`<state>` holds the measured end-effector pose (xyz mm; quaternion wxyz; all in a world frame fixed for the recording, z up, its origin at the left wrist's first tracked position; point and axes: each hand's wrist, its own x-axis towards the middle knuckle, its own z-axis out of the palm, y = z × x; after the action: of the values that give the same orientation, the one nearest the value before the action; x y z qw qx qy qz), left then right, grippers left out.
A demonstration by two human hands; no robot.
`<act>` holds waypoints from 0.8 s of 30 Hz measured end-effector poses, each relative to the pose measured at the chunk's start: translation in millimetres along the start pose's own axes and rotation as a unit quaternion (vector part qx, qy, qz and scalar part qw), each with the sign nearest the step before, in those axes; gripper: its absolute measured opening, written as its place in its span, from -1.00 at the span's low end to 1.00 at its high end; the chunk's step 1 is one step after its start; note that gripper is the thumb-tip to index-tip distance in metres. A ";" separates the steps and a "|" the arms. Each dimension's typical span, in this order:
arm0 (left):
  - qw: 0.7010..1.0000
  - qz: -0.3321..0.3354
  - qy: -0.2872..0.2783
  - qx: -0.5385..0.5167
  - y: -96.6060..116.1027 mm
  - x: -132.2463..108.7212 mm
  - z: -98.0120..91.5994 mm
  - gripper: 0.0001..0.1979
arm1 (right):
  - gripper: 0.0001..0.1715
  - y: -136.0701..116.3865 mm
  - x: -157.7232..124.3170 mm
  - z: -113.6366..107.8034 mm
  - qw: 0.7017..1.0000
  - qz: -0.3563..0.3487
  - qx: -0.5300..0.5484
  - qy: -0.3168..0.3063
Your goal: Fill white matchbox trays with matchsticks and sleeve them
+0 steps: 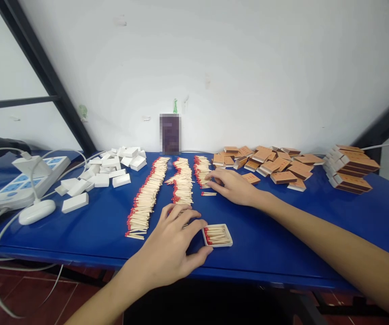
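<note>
My left hand (177, 241) has thumb and index finger at the left end of a white matchbox tray (231, 238), gripping it near the table's front edge. Red-tipped matches (217, 234) lie inside the tray. Further back, my right hand (231, 184) has its fingertips on the right-hand row of matches (201, 169), thumb and index finger closing around some of them. A couple of loose matches (209, 193) lie just below that hand. Two longer rows, the middle matches (182, 180) and the left matches (147, 198), run toward me; my left hand hides the middle row's near end.
White empty-looking trays (101, 179) are heaped at left, beside a power strip (25, 185) with a white charger and cables. Orange-brown matchboxes (272, 162) lie piled at right, next to a stack of matchboxes (350, 169). A pixelated dark object (170, 134) leans on the wall.
</note>
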<state>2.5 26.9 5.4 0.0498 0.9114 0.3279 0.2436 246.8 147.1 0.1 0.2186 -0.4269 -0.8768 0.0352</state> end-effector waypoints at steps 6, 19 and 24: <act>1.000 0.001 -0.003 0.000 -0.2 0.6 -0.4 -0.74 | -0.64 -1.6 -0.8 1.2 1.000 0.008 -0.002 -0.011; 1.000 0.002 -0.001 0.002 0.3 0.4 -0.6 -0.74 | -0.57 -7.5 -9.2 2.4 0.999 0.017 -0.026 -0.020; 1.000 0.001 0.004 0.004 0.6 0.8 -1.1 -0.73 | -0.55 -5.5 -8.4 3.5 0.999 0.020 -0.029 -0.025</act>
<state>2.9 26.9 6.8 0.0444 0.9110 0.3282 0.2457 245.9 137.6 -4.7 0.1836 -0.4499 -0.8736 0.0245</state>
